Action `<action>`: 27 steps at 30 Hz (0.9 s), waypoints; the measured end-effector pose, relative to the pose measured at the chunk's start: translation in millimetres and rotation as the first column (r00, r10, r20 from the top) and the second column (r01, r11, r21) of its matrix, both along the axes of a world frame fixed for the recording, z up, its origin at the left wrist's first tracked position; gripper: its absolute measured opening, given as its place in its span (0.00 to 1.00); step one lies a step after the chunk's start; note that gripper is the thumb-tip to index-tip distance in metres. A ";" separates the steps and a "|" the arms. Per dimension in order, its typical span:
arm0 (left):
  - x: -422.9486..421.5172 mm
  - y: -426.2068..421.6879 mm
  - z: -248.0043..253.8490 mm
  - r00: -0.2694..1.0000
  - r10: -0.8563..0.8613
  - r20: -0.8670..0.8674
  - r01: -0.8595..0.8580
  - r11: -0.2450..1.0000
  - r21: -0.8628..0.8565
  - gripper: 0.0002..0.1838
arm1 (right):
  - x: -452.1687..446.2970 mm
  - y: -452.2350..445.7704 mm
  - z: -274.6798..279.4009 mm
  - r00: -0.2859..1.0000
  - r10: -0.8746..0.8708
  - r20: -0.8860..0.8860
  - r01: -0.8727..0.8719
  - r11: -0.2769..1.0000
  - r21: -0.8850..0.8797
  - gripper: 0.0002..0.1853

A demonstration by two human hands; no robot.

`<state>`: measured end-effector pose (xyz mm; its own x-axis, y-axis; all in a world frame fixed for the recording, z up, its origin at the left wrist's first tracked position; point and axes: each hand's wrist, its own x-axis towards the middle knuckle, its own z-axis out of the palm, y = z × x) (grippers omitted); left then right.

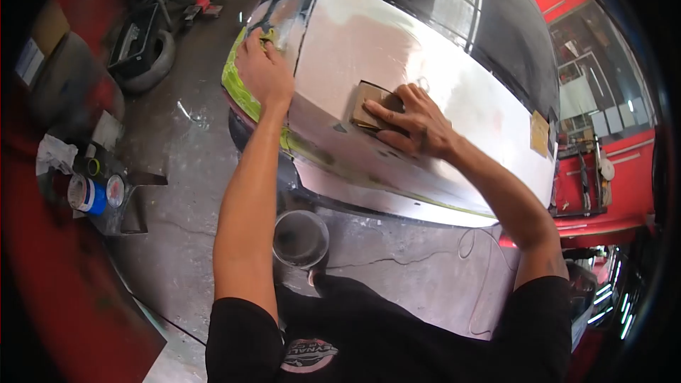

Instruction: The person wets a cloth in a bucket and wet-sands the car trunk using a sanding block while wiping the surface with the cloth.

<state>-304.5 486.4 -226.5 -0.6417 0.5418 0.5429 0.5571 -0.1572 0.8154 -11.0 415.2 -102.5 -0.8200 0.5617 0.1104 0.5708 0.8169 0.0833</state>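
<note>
1. A brown block (369, 99) is held by the right hand (418, 122). It is set down on the left part of the pale panel (355, 35) of a car. The fingers are spread a little over its top, and one is stretched out.
2. The left hand (264, 74) is placed at the car's corner, by a yellow-green strip (241, 89). Its fingers are bent, close to a crumpled bit (267, 35) of the same color. Whether that bit is pinched or just touched cannot be told.
3. The panel could be scratched if the block is tipped and one edge is pushed in.
4. The block could be let slip if it is held too loosely.
5. The crumpled bit could be torn if it is tugged hard.
6. The bucket (301, 230) could be knocked over if it is bumped by a foot, as it is stood near the body.
7. The block's bare end is pointed left, toward the left hand. Its long side seems to be run left to right, but part is hidden by the fingers, so this cannot be told for sure.
</note>
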 end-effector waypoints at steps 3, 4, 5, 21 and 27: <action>1.9 2.3 -1.7 1.000 0.018 -0.023 -0.018 1.000 -0.013 0.19 | -48.0 66.3 0.6 0.992 -0.085 -0.092 0.095 0.988 0.121 0.27; 0.3 1.2 -1.6 0.999 0.035 -0.026 -0.035 0.999 -0.018 0.20 | -64.6 81.2 -3.8 0.984 -0.072 -0.160 0.105 0.972 0.212 0.26; -2.4 0.7 2.1 0.998 0.051 -0.029 -0.052 0.998 -0.031 0.20 | -66.1 75.9 -5.1 0.985 -0.049 -0.168 0.083 0.976 0.201 0.26; 3.9 1.4 -5.5 0.999 0.040 0.031 -0.039 0.999 -0.015 0.21 | -61.3 -1.6 -9.7 0.998 -0.019 -0.066 0.022 0.999 0.050 0.28; -0.7 4.5 -0.9 0.997 0.076 0.022 -0.075 0.997 -0.016 0.21 | -98.4 82.2 -14.8 0.985 -0.043 -0.168 0.091 0.954 0.287 0.28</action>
<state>-305.2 490.9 -227.5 -0.6929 0.4996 0.5199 0.5486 -0.1027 0.8298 -109.4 497.3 -117.3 -0.7402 0.5378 0.4035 0.6484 0.7297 0.2170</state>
